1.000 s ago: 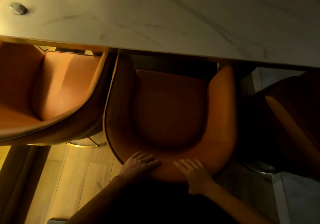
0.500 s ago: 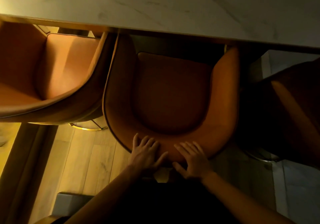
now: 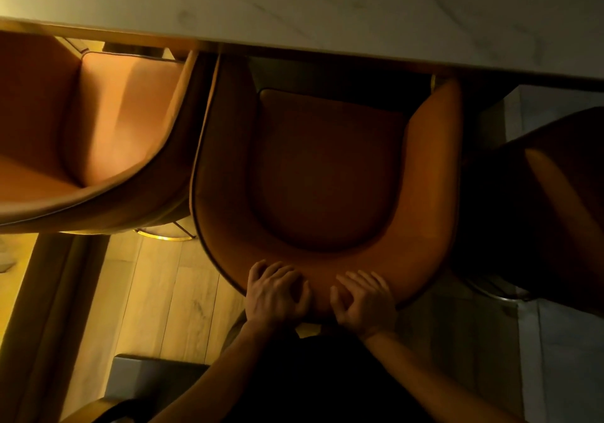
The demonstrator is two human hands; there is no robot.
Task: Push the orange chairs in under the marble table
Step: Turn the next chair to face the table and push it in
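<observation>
An orange tub chair point(image 3: 327, 174) stands right below me, its front tucked just under the edge of the white marble table point(image 3: 327, 7). My left hand point(image 3: 276, 292) and my right hand point(image 3: 362, 301) lie side by side on the top of its curved backrest, fingers curled over the rim and thumbs behind it. A second orange chair point(image 3: 98, 122) stands at the left, partly under the table and touching the middle one. A third chair point(image 3: 562, 194), dark in shadow, stands at the right.
Pale wooden floor point(image 3: 153, 292) shows at the lower left, grey tiles point(image 3: 555, 357) at the lower right. A gold chair base point(image 3: 170, 233) peeks out beneath the left chair. A dark low object point(image 3: 147, 373) lies near my body at the bottom.
The middle chair has slid forward toward the table. My hands have stayed on its backrest, and their fingers now curl tighter over the rim.
</observation>
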